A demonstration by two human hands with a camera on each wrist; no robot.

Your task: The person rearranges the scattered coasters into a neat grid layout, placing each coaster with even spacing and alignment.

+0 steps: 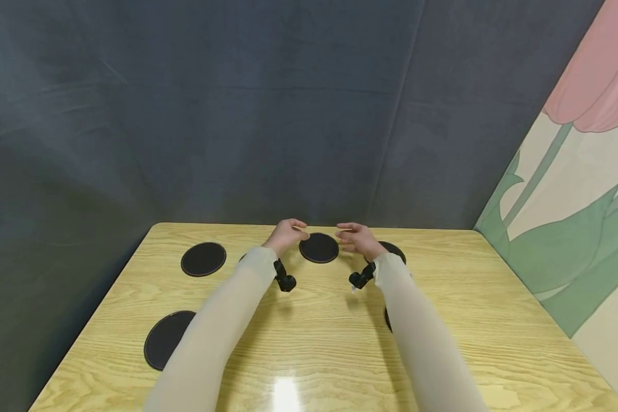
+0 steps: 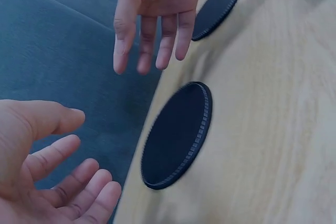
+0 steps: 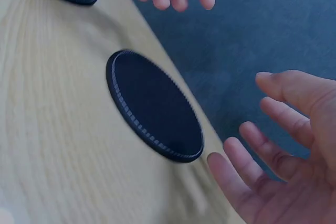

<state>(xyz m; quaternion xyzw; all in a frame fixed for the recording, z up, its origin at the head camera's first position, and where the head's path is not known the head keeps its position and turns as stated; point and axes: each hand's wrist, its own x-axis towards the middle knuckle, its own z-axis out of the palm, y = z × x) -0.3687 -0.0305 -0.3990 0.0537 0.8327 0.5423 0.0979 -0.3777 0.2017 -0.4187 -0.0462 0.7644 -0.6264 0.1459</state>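
Note:
A round black coaster [image 1: 319,248] with a stitched rim lies on the wooden table near its back edge. My left hand [image 1: 287,235] hovers to its left and my right hand [image 1: 359,239] to its right, palms facing each other. In the left wrist view, the fingers of the left hand [image 2: 63,166] are relaxed and hold nothing. The right wrist view shows the right hand [image 3: 283,150] with loosely spread fingers, also holding nothing. Between the hands the same coaster [image 3: 155,106] lies flat, apart from both.
More black coasters lie on the table [image 1: 319,343]: one at the back left [image 1: 203,259], a larger one at the front left [image 1: 167,340], and others partly hidden by the right arm and hand [image 1: 395,252]. A dark curtain [image 1: 288,114] hangs behind; a flower-painted wall [image 1: 571,229] stands right.

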